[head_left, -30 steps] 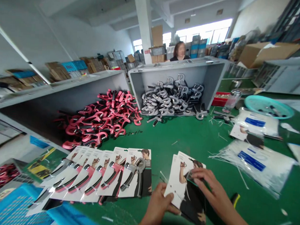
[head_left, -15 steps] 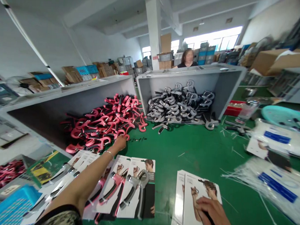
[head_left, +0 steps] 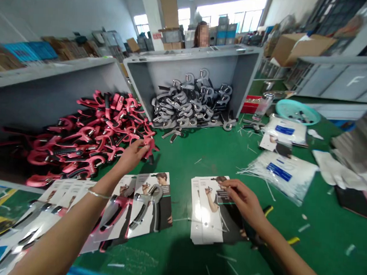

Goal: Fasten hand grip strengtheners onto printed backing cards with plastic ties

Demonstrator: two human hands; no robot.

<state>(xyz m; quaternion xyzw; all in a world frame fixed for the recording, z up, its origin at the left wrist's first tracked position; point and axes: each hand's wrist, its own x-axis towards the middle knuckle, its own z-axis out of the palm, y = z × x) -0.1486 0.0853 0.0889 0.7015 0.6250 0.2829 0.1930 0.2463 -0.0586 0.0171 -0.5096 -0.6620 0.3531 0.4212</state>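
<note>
My left hand [head_left: 134, 155] grips a red-pink hand grip strengthener [head_left: 150, 148] just off the front of the red-pink pile [head_left: 112, 115]. On the right, my right hand [head_left: 240, 195] has its fingers closed at the top right corner of a printed backing card [head_left: 211, 204], the uppermost of a small stack lying on the green table. To the left of that stack, a card with a grey hand grip strengthener [head_left: 143, 204] on it overlaps a card with a red-pink one [head_left: 117, 211]. My left forearm covers part of this row of cards.
One grey crate [head_left: 53, 70] lies on its side behind the red-pink pile; another crate [head_left: 247, 75] holds grey grip strengtheners [head_left: 184, 105]. At right are bags of white zip ties [head_left: 287, 177], yellow-handled pliers [head_left: 268, 210], a turquoise basin [head_left: 312, 112] and white gloves [head_left: 333, 168]. A person [head_left: 202, 34] sits behind.
My left hand has drawn a red-pink grip strengthener out from the pile's edge. My right hand has shifted from the card's lower part to its top corner. The view has turned right and down.
</note>
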